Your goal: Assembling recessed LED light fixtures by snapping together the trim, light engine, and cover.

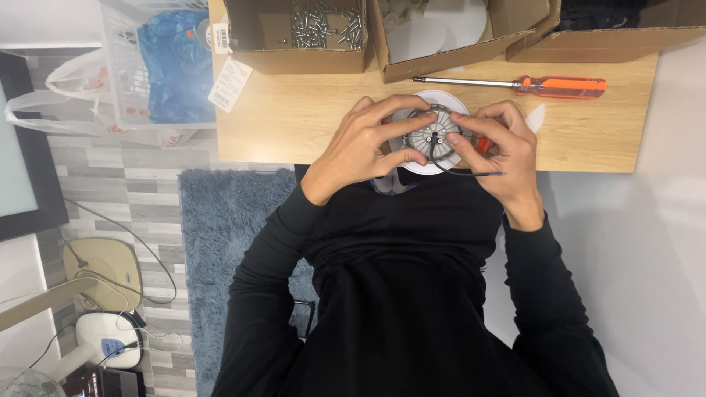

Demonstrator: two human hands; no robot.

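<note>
A round white lamp housing (429,134) with a grey ribbed metal centre lies at the near edge of the wooden table (294,125). My left hand (362,147) grips its left side, fingers curled over the rim. My right hand (498,143) holds its right side, fingertips on the grey centre. A thin black wire (471,173) trails from the housing under my right hand. An orange-handled screwdriver (544,86) lies just beyond the housing.
Three cardboard boxes line the far edge: one with loose screws (323,26), one with white round parts (441,29), one dark inside (610,22). A white basket with a blue bag (173,66) stands left. A blue rug (220,235) covers the floor.
</note>
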